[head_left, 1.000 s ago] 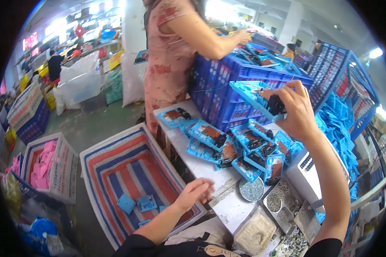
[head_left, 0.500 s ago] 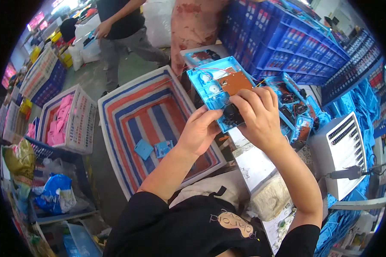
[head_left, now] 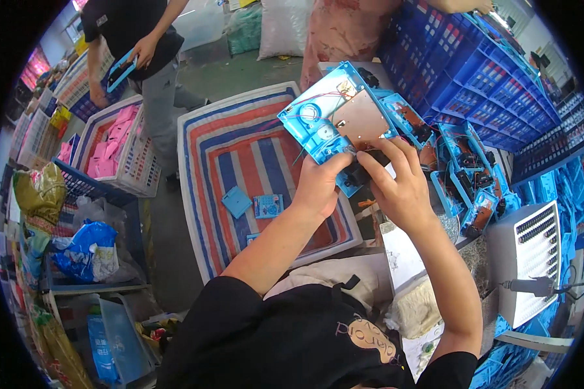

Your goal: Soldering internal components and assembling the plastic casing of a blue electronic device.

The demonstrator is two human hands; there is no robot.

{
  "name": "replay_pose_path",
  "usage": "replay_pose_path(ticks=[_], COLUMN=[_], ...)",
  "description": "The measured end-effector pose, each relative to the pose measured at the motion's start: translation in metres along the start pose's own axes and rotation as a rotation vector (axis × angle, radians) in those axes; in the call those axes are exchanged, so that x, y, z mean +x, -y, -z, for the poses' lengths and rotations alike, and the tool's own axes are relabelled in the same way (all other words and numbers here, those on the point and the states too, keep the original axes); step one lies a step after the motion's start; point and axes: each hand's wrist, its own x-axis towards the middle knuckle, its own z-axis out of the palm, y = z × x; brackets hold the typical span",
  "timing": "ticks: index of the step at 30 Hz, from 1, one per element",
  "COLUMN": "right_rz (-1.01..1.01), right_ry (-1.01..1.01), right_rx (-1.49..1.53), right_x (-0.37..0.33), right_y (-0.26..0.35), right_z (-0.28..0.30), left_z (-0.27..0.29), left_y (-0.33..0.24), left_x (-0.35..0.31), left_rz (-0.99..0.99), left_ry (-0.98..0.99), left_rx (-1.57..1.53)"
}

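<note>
Between my hands I hold an open blue plastic casing [head_left: 308, 97], tilted up above the table's edge. Inside it are a brown circuit board [head_left: 368, 120], thin red and dark wires, and a black part at its near end, partly hidden by my fingers. My left hand [head_left: 319, 185] is closed on the near left edge, its thumb laid over the inside. My right hand [head_left: 401, 188] is bent over the near right end, with its fingertips at the black part. What those fingertips pinch is partly hidden.
Left of the casing stands a striped-lined bin [head_left: 187, 188] with a few blue pieces [head_left: 268, 206]. More wired casings [head_left: 464, 152] crowd the table at right, before blue crates [head_left: 464, 65] and beside a white slotted box [head_left: 522, 259]. A person [head_left: 133, 39] holding a blue piece stands beyond a crate of pink parts [head_left: 113, 146].
My view has shifted, so most things sit further right. The casing has tilted, and both hands remain on it. The person at far left has moved nearer the pink parts, blue piece in hand.
</note>
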Motion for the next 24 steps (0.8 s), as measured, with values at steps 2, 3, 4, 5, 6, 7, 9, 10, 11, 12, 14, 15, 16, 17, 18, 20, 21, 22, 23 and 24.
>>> replay_pose_path(ticks=[2,3,4,5,6,7,9,10,11,12,14,15,16,17,18,20,21,22,23,24], right_rz=[0.004,0.004,0.004,0.008,0.013,0.019,-0.022,-0.036,-0.05,-0.051,-0.063,-0.071,-0.084,-0.098,-0.11,-0.14,-0.159,-0.177,-0.187,-0.197], right_ry=[0.014,0.018,0.022,0.007,-0.008,-0.022,-0.011,-0.012,-0.015,-0.025,-0.004,0.015,0.017,0.019,0.021,0.021,0.026,0.039,0.046,0.047], right_rx=[-0.002,0.002,0.007,0.018,0.028,0.039,0.051,0.042,0.034,0.043,0.055,0.049,0.044,0.039,0.036,0.031,0.018,0.011,0.004,0.005], right_x=[0.007,0.012,0.016,0.02,0.024,0.028,0.027,0.024,0.022,0.017,0.009,0.004,-0.003,-0.009,-0.015,-0.025,-0.03,-0.035,-0.039,-0.042], right_y=[0.004,0.008,0.011,0.014,0.018,0.022,0.032,0.036,0.038,0.04,0.043,0.043,0.042,0.041,0.041,0.04,0.039,0.038,0.037,0.037], right_z=[0.0,0.0,0.001,0.001,0.002,0.003,0.01,0.013,0.016,0.016,0.025,0.03,0.032,0.033,0.035,0.037,0.04,0.044,0.047,0.048], left_z=[-0.002,-0.001,0.002,0.007,0.012,0.016,0.022,0.021,0.026,0.037,0.048,0.05,0.053,0.057,0.061,0.073,0.075,0.076,0.078,0.081], left_y=[-0.005,-0.011,-0.015,-0.018,-0.023,-0.028,-0.041,-0.05,-0.055,-0.06,-0.067,-0.072,-0.075,-0.077,-0.081,-0.087,-0.088,-0.09,-0.09,-0.092], left_x=[-0.001,-0.001,0.0,0.004,0.007,0.009,0.014,0.012,0.016,0.023,0.027,0.027,0.028,0.028,0.027,0.029,0.03,0.03,0.031,0.032], left_rz=[-0.013,-0.027,-0.045,-0.063,-0.082,-0.118,-0.198,-0.248,-0.272,-0.301,-0.312,-0.327,-0.338,-0.349,-0.348,-0.372,-0.375,-0.375,-0.381,-0.393], left_ry=[-0.02,-0.034,-0.044,-0.054,-0.063,-0.101,-0.178,-0.187,-0.202,-0.22,-0.254,-0.268,-0.285,-0.302,-0.332,-0.353,-0.358,-0.344,-0.351,-0.36], left_rx=[-0.006,-0.004,-0.004,-0.004,-0.006,-0.017,-0.036,-0.029,-0.051,-0.066,-0.105,-0.111,-0.113,-0.116,-0.124,-0.126,-0.132,-0.149,-0.143,-0.128])
